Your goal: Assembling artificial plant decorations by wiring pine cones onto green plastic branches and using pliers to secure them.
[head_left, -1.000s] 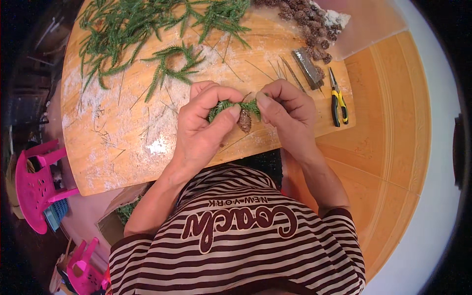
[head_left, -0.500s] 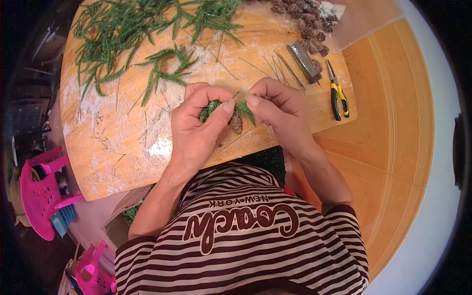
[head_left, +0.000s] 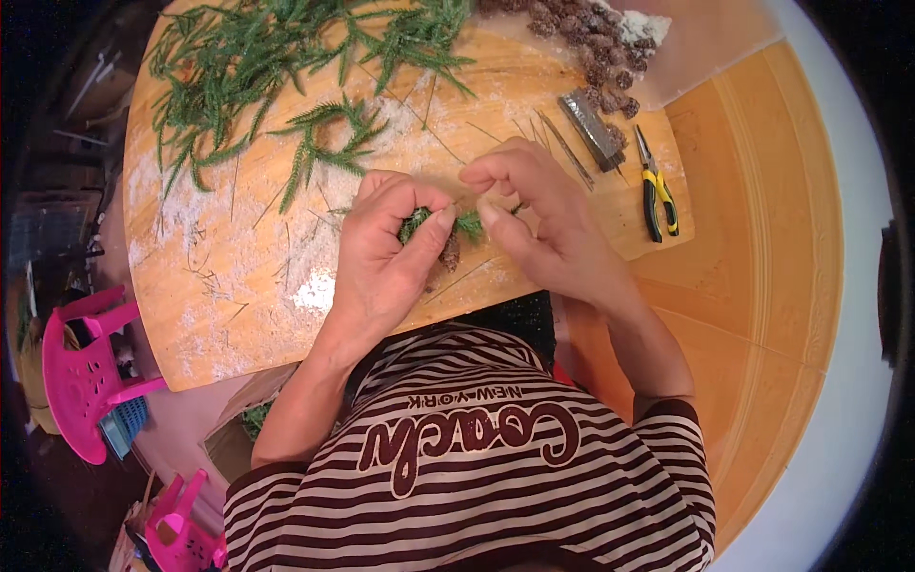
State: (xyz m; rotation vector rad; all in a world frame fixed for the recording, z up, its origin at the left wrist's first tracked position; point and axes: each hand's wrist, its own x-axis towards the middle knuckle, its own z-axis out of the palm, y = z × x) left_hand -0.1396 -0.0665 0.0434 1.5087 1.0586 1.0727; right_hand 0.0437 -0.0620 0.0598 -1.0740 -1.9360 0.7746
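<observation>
Left hand [head_left: 386, 253]: I see fingers curled, thumb and forefinger pinching the green sprig [head_left: 467, 224].
Right hand [head_left: 538, 219]: fingertips pressed together on the same sprig — a pine cone [head_left: 448, 255] hangs just below, between both hands.
Risk: I'd say the cone could slip loose if either pinch eases.
Surface: round wooden board [head_left: 238, 315], dusted white, strewn with evergreen branches [head_left: 286, 57]; pliers [head_left: 656, 191] off right.
Room: pink plastic chair [head_left: 81, 381] — lower left.

Bright, even overhead light; sharp centre (fisheye rim bends, darkens).

No packages, labels, signs or screens.
</observation>
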